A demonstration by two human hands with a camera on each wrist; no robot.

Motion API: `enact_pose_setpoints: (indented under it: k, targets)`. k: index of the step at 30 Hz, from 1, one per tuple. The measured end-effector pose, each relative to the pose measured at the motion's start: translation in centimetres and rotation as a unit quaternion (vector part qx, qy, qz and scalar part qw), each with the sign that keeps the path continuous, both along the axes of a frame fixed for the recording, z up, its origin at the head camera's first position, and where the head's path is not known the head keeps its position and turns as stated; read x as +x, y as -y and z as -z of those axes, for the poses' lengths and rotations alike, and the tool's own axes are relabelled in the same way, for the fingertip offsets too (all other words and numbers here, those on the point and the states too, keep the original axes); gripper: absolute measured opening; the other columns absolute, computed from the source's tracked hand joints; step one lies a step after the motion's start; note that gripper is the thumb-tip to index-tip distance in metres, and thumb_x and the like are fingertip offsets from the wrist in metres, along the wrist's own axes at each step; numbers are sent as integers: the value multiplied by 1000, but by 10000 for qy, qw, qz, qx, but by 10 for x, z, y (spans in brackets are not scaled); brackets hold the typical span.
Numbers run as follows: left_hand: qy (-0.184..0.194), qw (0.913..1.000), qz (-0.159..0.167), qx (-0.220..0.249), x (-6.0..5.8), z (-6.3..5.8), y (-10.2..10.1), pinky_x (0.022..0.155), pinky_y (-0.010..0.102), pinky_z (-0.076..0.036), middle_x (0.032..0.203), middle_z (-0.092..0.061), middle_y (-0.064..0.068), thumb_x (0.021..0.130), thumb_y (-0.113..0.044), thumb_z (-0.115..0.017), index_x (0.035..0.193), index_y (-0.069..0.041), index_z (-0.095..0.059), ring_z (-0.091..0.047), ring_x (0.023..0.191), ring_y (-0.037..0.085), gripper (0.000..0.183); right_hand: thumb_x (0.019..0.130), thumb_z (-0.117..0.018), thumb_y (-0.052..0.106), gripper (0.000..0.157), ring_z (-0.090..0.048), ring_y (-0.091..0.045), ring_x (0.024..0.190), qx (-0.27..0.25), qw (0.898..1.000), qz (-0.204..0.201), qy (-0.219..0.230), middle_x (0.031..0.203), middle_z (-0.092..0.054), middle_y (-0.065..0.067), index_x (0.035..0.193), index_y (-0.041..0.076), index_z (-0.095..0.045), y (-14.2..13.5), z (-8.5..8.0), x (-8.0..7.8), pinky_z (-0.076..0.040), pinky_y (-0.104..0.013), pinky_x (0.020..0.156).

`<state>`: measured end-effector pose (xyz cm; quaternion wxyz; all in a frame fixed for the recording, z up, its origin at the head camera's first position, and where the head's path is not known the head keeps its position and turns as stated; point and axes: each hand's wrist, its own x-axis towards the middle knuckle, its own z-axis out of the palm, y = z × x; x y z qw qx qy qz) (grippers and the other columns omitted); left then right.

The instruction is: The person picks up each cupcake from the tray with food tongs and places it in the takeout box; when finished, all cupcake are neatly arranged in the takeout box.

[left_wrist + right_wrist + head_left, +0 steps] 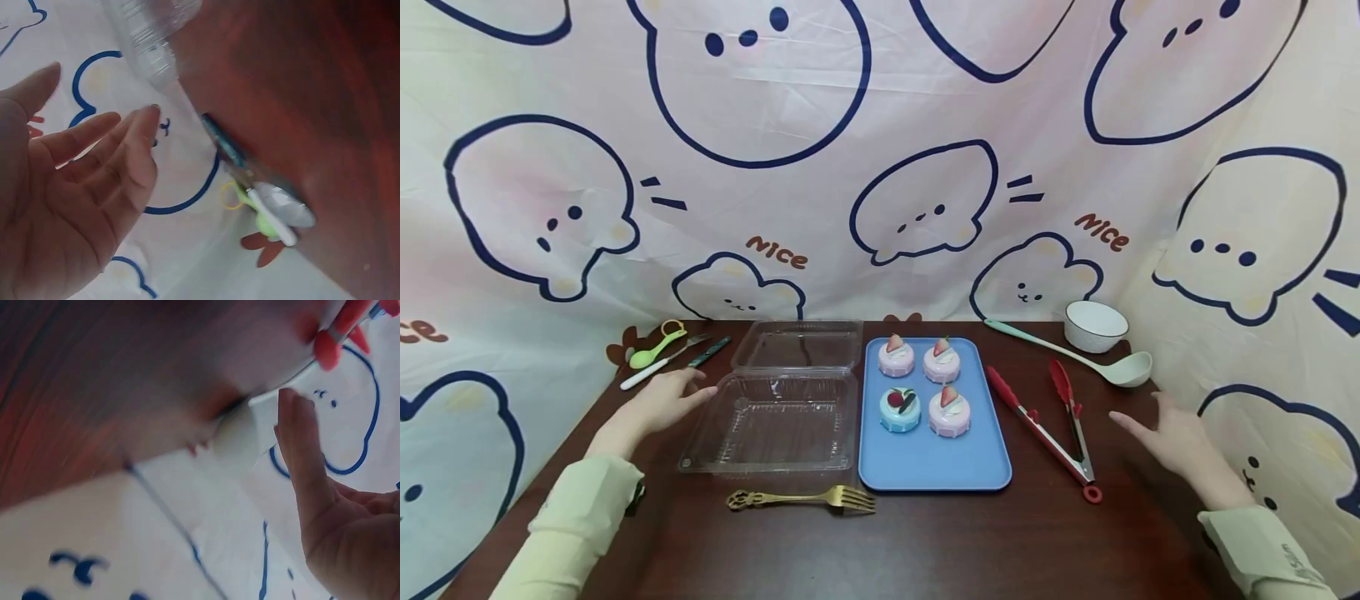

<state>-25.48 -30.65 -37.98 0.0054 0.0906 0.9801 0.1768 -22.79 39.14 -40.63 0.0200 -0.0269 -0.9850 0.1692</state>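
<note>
My left hand (pixel 662 404) hovers with relaxed fingers at the left edge of a clear plastic clamshell box (pixel 782 421), whose lid lies back. Its palm and loosely bent fingers fill the left of the left wrist view, holding nothing. On the other side, my right hand (pixel 1172 437), also holding nothing, is just right of the red-handled tongs (pixel 1051 433), which lie spread apart. Between the hands, a blue tray (pixel 932 467) bears three pink cakes (pixel 950 414) topped with strawberry and one blue cake (pixel 899 410) with a dark red berry.
A gold fork (pixel 801 498) lies in front of the box. At the back left are a green peeler (pixel 655 350), a white-handled knife (pixel 658 367) and a dark-handled utensil (pixel 709 352). A pale ladle (pixel 1120 368) and white bowl (pixel 1096 327) stand back right, near the printed cloth wall (pixel 820 208).
</note>
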Motion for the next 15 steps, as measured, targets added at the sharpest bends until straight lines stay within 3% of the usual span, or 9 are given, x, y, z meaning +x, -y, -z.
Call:
enact_pose_setpoints:
  k: [2, 5, 9, 12, 15]
  targets:
    - [120, 9996, -10, 246, 2, 6, 1, 59, 39, -47, 91, -60, 18, 92, -37, -49, 122, 11, -45, -59, 67, 25, 57, 83, -47, 63, 98, -61, -37, 73, -286, 9994, 13, 195, 86, -58, -31, 128, -21, -23, 7, 3, -2, -49, -47, 64]
    - [353, 9981, -37, 508, 5, 15, 0, 49, 32, -43, 86, -60, 12, 94, -34, -48, 124, 9, -42, -55, 53, 19, 53, 82, -51, 61, 96, -60, -19, 56, -814, 9951, 1, 554, 66, -59, -10, 125, -21, -26, 18, 7, -5, -49, -34, 53]
    - [419, 9959, -17, 799, 9, 24, -3, 46, 31, -42, 83, -58, 10, 94, -28, -48, 126, 9, -39, -53, 50, 21, 49, 80, -55, 59, 90, -60, -17, 56, -1106, 9907, -48, 795, 66, -59, -10, 118, -20, -35, 34, 14, -9, -51, -32, 50]
    - [324, 9944, -83, 1004, 11, 29, -5, 44, 32, -42, 78, -56, 9, 95, -22, -47, 127, 8, -37, -52, 48, 22, 45, 78, -56, 62, 79, -57, -17, 53, -999, 9913, -35, 855, 65, -56, -10, 99, -14, -47, 46, 19, -11, -49, -30, 49]
    - [239, 9923, -239, 1194, 12, 34, -6, 43, 32, -41, 75, -55, 9, 95, -19, -46, 127, 7, -38, -50, 45, 20, 42, 75, -56, 65, 69, -54, -17, 48, -785, 9934, -20, 840, 61, -51, -9, 80, -3, -49, 56, 21, -14, -46, -29, 47]
